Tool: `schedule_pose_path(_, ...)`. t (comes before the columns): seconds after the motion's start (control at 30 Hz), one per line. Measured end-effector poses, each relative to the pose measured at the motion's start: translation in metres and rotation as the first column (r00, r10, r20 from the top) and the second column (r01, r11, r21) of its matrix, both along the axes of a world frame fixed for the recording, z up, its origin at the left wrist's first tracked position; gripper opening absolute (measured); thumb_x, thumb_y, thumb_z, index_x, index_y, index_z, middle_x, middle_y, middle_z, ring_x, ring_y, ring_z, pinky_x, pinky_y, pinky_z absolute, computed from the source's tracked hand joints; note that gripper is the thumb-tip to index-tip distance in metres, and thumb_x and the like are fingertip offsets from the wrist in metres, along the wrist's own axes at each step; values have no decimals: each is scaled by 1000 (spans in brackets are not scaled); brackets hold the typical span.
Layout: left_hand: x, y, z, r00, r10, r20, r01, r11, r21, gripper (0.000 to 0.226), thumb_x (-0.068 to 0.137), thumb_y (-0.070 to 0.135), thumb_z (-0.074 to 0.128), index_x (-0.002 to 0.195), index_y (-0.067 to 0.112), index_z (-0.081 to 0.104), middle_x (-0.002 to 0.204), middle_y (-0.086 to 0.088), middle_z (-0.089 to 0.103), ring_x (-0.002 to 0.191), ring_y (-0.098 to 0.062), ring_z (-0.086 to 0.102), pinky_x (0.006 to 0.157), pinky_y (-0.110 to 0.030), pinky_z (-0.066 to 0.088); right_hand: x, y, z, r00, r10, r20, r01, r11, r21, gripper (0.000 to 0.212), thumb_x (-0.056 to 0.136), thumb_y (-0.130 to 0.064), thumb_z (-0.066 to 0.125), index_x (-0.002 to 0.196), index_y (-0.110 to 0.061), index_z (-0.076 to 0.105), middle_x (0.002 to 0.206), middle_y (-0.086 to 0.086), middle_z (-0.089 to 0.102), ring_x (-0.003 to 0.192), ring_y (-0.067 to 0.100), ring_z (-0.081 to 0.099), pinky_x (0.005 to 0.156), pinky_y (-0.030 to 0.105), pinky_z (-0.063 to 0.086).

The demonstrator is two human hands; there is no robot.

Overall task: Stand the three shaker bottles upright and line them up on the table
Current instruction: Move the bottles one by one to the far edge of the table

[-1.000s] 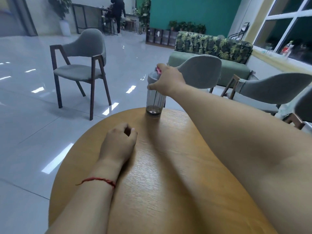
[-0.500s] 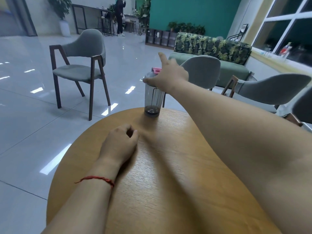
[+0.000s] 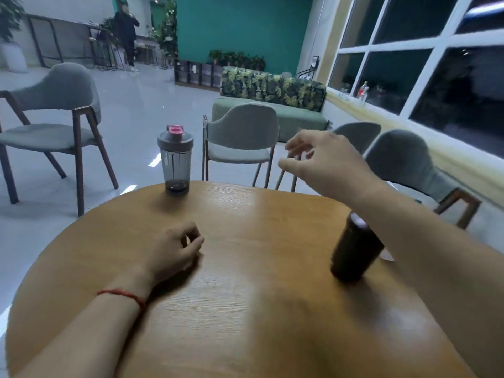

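Observation:
A clear grey shaker bottle [image 3: 176, 159] with a grey lid and pink cap stands upright near the far edge of the round wooden table [image 3: 245, 309]. A dark shaker bottle [image 3: 354, 249] lies tilted on the table at the right, partly hidden behind my right forearm. My right hand [image 3: 324, 162] hovers in the air to the right of the clear bottle, fingers apart, holding nothing. My left hand [image 3: 174, 249] rests on the table as a loose fist, empty. I see no third bottle.
Grey chairs with wooden frames [image 3: 242, 137] stand around the far side of the table, one more [image 3: 54, 115] at the left. A green sofa [image 3: 272, 105] sits behind them. Windows run along the right wall. A person [image 3: 126, 36] stands far back.
My right hand let go of the clear bottle's lid and moved right, away from it. The view swung right, bringing the dark bottle into sight. The left hand stayed put.

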State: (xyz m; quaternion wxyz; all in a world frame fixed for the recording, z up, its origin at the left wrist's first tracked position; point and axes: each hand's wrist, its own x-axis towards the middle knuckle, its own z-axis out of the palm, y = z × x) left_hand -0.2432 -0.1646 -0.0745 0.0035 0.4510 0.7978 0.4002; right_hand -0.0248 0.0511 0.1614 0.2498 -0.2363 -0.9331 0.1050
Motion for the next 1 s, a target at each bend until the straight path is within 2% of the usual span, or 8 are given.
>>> schedule_pose_path(0.1, -13, -10, -1, 996, 70, 60, -74, 995, 67, 22, 96, 33, 75, 76, 29, 68, 67, 7, 71, 63, -10, 62, 61, -32, 49, 59, 29, -4, 992, -122, 41, 124, 992, -36, 42, 90, -60, 68, 126, -38, 71, 119, -15, 71, 110, 13, 65, 91, 44, 57)
schedule_pose_path(0.23, -16, -10, -4, 995, 82, 61, -86, 994, 66, 17, 98, 29, 77, 84, 35, 69, 74, 17, 73, 62, -10, 64, 64, -33, 51, 99, 54, -34, 939, -156, 306, 186, 980, -71, 75, 78, -73, 71, 146, -46, 53, 146, -7, 56, 127, 21, 54, 99, 48, 52)
schedule_pose_path(0.33, -18, -9, -3, 994, 74, 80, -79, 995, 57, 20, 100, 27, 76, 86, 39, 70, 76, 17, 75, 68, -19, 70, 66, -34, 53, 110, 60, -63, 902, -194, 385, 198, 980, 31, 93, 71, -69, 75, 155, -45, 42, 157, -6, 46, 137, 26, 45, 105, 49, 48)
schedule_pose_path(0.47, -20, -9, -3, 991, 82, 104, -88, 994, 58, 16, 99, 28, 76, 87, 36, 71, 73, 15, 75, 67, -16, 71, 67, -36, 56, 108, 66, -82, 917, -241, 317, 200, 967, 158, 97, 78, -44, 83, 162, -36, 35, 158, -5, 44, 135, 28, 43, 100, 44, 48)
schedule_pose_path(0.63, -22, -8, -1, 992, 76, 99, -82, 995, 50, 13, 100, 29, 76, 89, 34, 71, 76, 17, 75, 70, -17, 72, 69, -38, 56, 102, 63, -93, 938, -244, 245, 203, 962, 183, 98, 69, -58, 88, 153, -27, 48, 149, 0, 49, 135, 26, 38, 106, 45, 41)
schedule_pose_path(0.73, -22, -9, -1, 993, 70, 97, -75, 996, 45, 12, 100, 29, 75, 89, 33, 71, 78, 17, 76, 72, -17, 73, 68, -36, 56, 99, 62, -94, 944, -236, 230, 233, 972, 41, 91, 72, -50, 88, 152, -35, 47, 158, 2, 39, 142, 32, 38, 107, 46, 41)
schedule_pose_path(0.87, -18, -9, 3, 993, 83, 88, -87, 995, 44, 22, 100, 28, 75, 78, 26, 71, 81, 20, 75, 71, -9, 69, 65, -33, 52, 73, 58, -73, 957, -91, 276, 124, 987, -104, 81, 67, -44, 84, 141, -45, 50, 142, -7, 52, 122, 23, 55, 90, 39, 51)
schedule_pose_path(1.0, -19, -13, 9, 989, 127, 73, -131, 989, 62, 22, 100, 29, 74, 79, 27, 71, 86, 19, 74, 76, -9, 68, 65, -31, 50, 5, 34, -57, 998, 29, 60, -19, 987, -157, 74, 72, -43, 91, 138, -33, 57, 123, -5, 59, 109, 21, 57, 78, 31, 45)
